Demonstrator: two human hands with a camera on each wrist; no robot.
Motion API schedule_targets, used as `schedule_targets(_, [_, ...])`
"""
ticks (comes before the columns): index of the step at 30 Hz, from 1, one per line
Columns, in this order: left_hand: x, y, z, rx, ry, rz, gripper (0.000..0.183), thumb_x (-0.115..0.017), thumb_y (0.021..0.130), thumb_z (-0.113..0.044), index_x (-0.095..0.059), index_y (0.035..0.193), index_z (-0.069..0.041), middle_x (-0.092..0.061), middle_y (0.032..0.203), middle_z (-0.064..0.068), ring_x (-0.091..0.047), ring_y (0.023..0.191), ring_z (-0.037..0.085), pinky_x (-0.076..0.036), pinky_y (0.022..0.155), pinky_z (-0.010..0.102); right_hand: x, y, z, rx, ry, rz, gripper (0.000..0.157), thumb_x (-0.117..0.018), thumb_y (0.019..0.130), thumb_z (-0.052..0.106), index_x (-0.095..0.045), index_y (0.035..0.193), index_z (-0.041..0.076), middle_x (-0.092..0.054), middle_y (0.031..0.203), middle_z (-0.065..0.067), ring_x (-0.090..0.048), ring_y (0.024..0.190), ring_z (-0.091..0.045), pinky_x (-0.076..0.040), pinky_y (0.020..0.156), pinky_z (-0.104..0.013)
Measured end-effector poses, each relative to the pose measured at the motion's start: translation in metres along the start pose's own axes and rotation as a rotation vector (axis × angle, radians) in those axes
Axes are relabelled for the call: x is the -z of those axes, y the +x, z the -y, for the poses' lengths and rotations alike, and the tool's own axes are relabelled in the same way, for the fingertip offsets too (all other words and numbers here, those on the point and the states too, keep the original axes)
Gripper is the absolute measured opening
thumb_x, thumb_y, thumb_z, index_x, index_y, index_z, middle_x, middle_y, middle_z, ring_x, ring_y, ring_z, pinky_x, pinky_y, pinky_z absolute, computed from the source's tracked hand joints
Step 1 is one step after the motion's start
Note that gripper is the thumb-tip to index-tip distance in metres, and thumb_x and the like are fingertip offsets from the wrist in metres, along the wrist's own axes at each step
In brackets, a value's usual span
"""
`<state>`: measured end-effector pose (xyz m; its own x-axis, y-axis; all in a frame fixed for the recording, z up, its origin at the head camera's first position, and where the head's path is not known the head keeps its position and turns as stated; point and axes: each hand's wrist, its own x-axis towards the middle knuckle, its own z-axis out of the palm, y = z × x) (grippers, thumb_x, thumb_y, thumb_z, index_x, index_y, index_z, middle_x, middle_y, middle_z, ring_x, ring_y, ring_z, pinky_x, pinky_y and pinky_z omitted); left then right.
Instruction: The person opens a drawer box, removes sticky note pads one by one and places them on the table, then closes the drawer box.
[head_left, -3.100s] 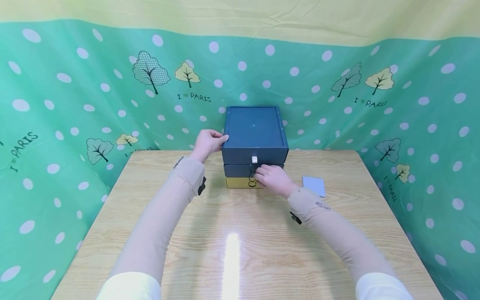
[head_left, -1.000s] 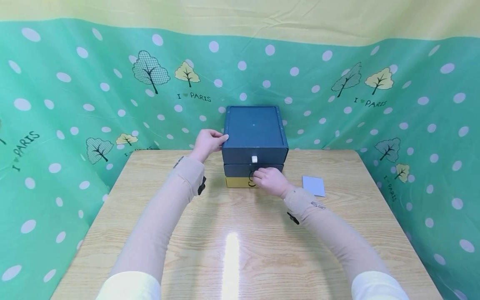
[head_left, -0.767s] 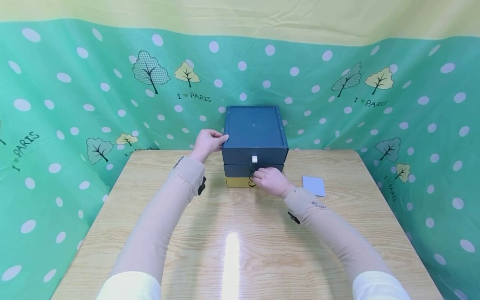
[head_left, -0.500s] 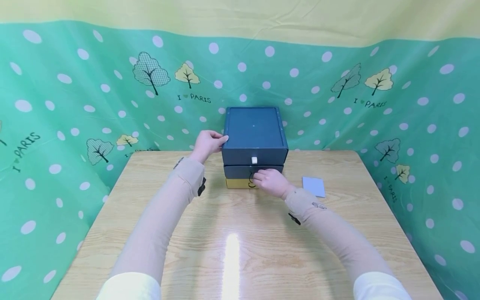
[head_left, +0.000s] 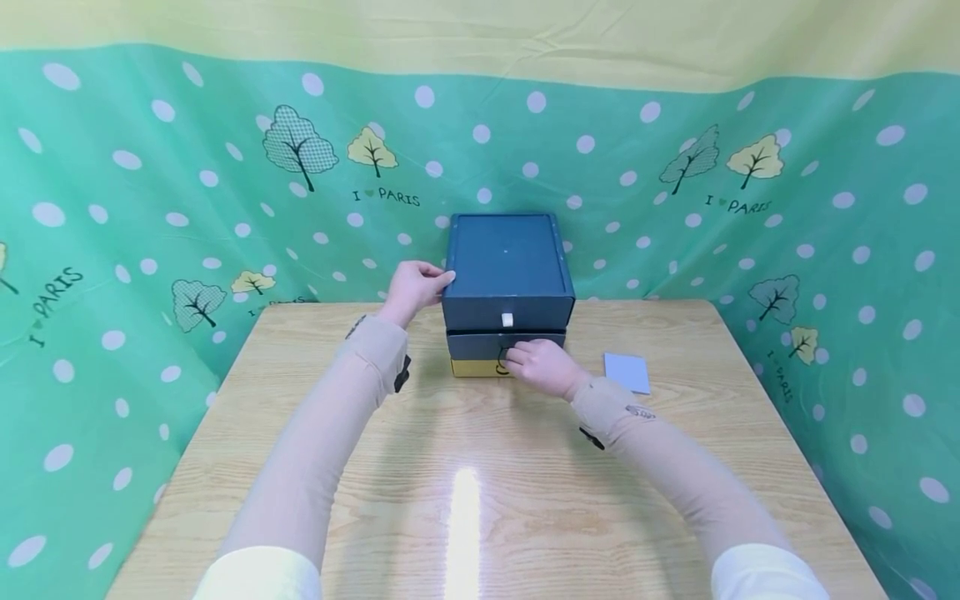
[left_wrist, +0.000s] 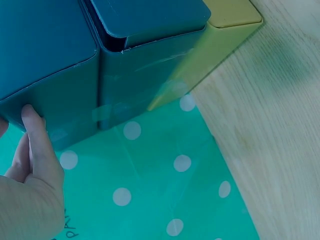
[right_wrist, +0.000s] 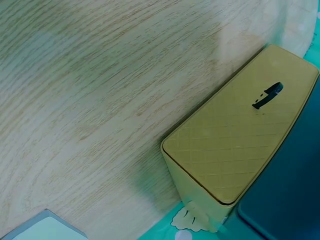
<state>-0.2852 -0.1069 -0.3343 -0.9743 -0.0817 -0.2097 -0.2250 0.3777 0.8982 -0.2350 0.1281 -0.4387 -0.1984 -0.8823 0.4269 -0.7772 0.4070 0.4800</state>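
In the head view, a stack of drawer boxes stands at the back of the table, with a dark blue top drawer (head_left: 476, 312), a dark blue middle drawer (head_left: 472, 347) and a yellow bottom drawer (head_left: 471, 367). My right hand (head_left: 546, 367) pinches the black loop pull on the middle drawer with curled fingers, which partly hide it. That drawer sticks out slightly, leaving a dark gap behind its front (left_wrist: 150, 17) in the left wrist view. My left hand (head_left: 412, 290) rests its thumb on the top box's left edge, its fingers straight against the side.
A flat light-blue square pad (head_left: 627, 372) lies on the wooden table (head_left: 540, 500), right of the stack. Another black loop (right_wrist: 268, 95) is on the yellow drawer's front. A white tab (head_left: 507, 319) marks the top drawer. Behind hangs a green dotted curtain (head_left: 637, 267).
The middle drawer has come forward a little, and a thin gap now shows under the top box. My right hand has moved slightly toward me with it; the left stays put.
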Motion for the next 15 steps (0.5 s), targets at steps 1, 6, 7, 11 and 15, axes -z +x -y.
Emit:
schedule_targets(1, [0.0001,0.0003,-0.0003,0.000,-0.002,0.001,0.038,-0.065,0.090,-0.023,-0.062,0.119,0.001,-0.059,0.120,0.016,-0.064,0.105,0.027,-0.056,0.087,0.032,0.0003,0.0002,0.0000,0.001,0.003,-0.001,0.009,-0.074,0.079,0.004,-0.072,0.084,0.011,-0.069,0.085,0.000,-0.065,0.078,-0.011,-0.057,0.069,-0.021])
schedule_targets(6, [0.0002,0.0006,-0.0011,0.006,-0.009,0.000,0.037,-0.066,0.090,-0.023,-0.062,0.119,0.000,-0.060,0.119,0.016,-0.065,0.104,0.027,-0.057,0.086,0.031,0.0038,0.0006,0.0004,0.014,0.007,-0.017,0.008,-0.074,0.079,0.003,-0.072,0.082,0.010,-0.069,0.083,0.000,-0.065,0.077,-0.012,-0.057,0.067,-0.022])
schedule_targets(7, [0.0002,0.0006,-0.0011,0.006,-0.007,0.000,0.037,-0.066,0.090,-0.024,-0.062,0.119,0.000,-0.060,0.119,0.016,-0.065,0.103,0.027,-0.057,0.086,0.032,0.0047,0.0005,0.0006,0.017,0.008,-0.021,0.008,-0.074,0.078,0.003,-0.072,0.081,0.010,-0.069,0.083,0.000,-0.065,0.076,-0.012,-0.057,0.067,-0.022])
schedule_targets(11, [0.0002,0.0003,-0.0004,-0.002,0.001,-0.001,0.037,-0.066,0.090,-0.023,-0.063,0.118,0.000,-0.061,0.119,0.016,-0.065,0.103,0.027,-0.057,0.086,0.032,0.0070,-0.0001,0.0015,0.034,-0.003,-0.017,0.008,-0.074,0.078,0.003,-0.072,0.082,0.010,-0.069,0.083,0.000,-0.065,0.076,-0.012,-0.057,0.067,-0.022])
schedule_targets(15, [0.0002,0.0004,0.0002,-0.007,0.005,-0.004,0.037,-0.066,0.090,-0.024,-0.063,0.118,0.000,-0.061,0.119,0.016,-0.066,0.102,0.027,-0.057,0.085,0.032,0.0093,-0.0007,0.0025,0.050,-0.013,0.011,0.010,-0.073,0.079,0.003,-0.072,0.085,0.010,-0.069,0.086,0.000,-0.065,0.079,-0.012,-0.057,0.069,-0.022])
